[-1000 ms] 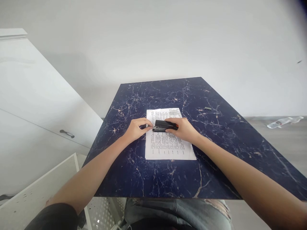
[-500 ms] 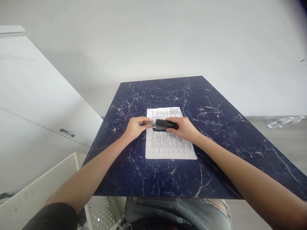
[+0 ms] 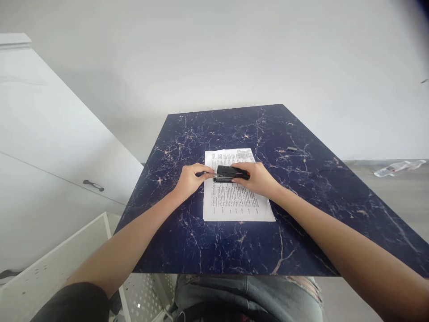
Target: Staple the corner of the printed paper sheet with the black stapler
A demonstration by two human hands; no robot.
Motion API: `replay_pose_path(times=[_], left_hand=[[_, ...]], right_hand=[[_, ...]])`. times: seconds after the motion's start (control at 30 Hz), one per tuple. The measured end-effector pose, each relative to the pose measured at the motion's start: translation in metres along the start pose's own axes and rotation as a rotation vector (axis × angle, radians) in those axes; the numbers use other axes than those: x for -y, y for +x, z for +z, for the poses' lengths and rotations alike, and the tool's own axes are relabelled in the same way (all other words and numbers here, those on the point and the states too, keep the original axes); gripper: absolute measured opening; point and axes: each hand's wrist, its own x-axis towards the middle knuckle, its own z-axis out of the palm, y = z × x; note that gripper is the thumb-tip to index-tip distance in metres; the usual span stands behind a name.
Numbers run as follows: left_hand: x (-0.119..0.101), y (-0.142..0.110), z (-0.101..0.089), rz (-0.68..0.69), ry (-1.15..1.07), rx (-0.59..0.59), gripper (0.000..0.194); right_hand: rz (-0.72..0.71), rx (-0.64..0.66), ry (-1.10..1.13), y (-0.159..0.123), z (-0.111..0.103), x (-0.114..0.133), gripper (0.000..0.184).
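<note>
A black stapler (image 3: 229, 171) lies across a printed sheet of paper (image 3: 234, 210), its front pointing left and its top part raised a little. My right hand (image 3: 258, 176) is closed around its rear end, thumb below and fingers above. At the front end, my left hand (image 3: 194, 178) pinches a small metal part of the stapler between thumb and fingertips. These fingertips hide most of that part. The paper seems to be a thin stack, lying flat under both hands.
The dark blue marble-patterned table (image 3: 241, 250) carries a small dark grey strip (image 3: 292, 149) at the right. Left of the table stand a white cabinet (image 3: 60, 170) and a white perforated rack (image 3: 144, 295). A clear plastic package (image 3: 395, 168) is on the floor at the right.
The metal part at the stapler's front has gone in closer to the body, with my left fingertips moving slightly right. My right hand keeps its hold.
</note>
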Motion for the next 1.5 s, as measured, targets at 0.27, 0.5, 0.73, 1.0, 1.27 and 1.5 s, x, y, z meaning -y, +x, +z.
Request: replay_pose_path(times=[0.27, 0.5, 0.73, 1.0, 1.27, 1.5], left_hand=[[0.000, 0.002, -0.001, 0.047, 0.054, 0.027, 0.006], [0.004, 0.001, -0.002, 0.024, 0.032, -0.016, 0.006], [0.000, 0.001, -0.002, 0.017, 0.035, -0.012, 0.005], [0.002, 0.003, -0.005, 0.134, 0.124, 0.049, 0.006], [0.005, 0.003, -0.011, 0.165, 0.233, 0.123, 0.007], [0.009, 0.003, -0.017, 0.206, 0.152, 0.213, 0.013]], right_hand=[[0.005, -0.007, -0.010, -0.001, 0.001, -0.001, 0.036], [0.023, -0.001, -0.014, -0.001, 0.000, -0.001, 0.039], [0.019, -0.002, -0.019, -0.001, 0.000, -0.002, 0.038], [0.010, -0.006, -0.010, 0.000, 0.000, -0.002, 0.038], [0.008, -0.014, -0.004, -0.001, 0.002, -0.007, 0.041], [0.006, -0.008, -0.005, -0.001, 0.001, -0.005, 0.041]])
